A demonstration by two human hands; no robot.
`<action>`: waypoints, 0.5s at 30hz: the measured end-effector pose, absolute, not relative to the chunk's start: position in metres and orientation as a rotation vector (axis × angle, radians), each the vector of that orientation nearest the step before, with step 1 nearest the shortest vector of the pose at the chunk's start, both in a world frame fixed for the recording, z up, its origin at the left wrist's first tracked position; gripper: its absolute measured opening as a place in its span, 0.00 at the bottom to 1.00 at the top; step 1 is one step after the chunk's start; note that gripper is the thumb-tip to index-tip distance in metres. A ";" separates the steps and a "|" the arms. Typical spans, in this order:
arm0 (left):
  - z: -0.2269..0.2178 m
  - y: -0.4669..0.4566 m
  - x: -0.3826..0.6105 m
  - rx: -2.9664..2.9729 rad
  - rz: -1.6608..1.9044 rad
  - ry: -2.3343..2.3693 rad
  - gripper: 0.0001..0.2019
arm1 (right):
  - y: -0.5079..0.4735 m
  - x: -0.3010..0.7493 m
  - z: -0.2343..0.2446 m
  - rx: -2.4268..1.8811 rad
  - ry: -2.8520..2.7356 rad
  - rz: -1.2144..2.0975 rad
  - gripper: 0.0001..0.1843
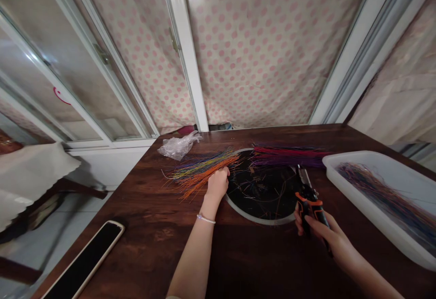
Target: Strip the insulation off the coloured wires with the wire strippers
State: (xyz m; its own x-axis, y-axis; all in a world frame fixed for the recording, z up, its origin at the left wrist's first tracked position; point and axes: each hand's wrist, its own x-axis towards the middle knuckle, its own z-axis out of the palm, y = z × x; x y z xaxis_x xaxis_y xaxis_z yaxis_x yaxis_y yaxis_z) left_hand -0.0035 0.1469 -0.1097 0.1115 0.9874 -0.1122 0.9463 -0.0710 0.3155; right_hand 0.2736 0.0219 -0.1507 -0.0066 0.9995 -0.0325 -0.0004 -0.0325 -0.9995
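Note:
My left hand [218, 182], a beaded bracelet on its wrist, has its fingers closed at the right end of the orange wires [195, 182]. What is between those fingertips is hidden. Yellow and blue wires [200, 164] lie just behind the orange ones. In my right hand [322, 231] are wire strippers [309, 201] with black and orange handles, jaws pointing up and away from me. Between the hands sits a round black tray [238, 206] with a pale rim, scattered with wire scraps. Red and purple wires [286, 156] rest across its far edge.
A white plastic bin [354, 213] holding many mixed wires stands at the right. A crumpled clear plastic bag [179, 147] lies at the back left of the dark wooden table [143, 253]. At the front left is a phone [85, 260]. Sliding windows with dotted curtains [265, 54] rise behind.

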 end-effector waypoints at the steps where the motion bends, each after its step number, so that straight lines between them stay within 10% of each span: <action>1: -0.110 0.147 -0.002 2.083 0.185 1.909 0.16 | 0.021 0.273 -0.151 -1.228 -1.203 1.232 0.23; 15: -0.040 0.123 -0.020 2.163 0.576 1.577 0.02 | 0.030 0.263 -0.093 -1.131 -1.296 1.109 0.19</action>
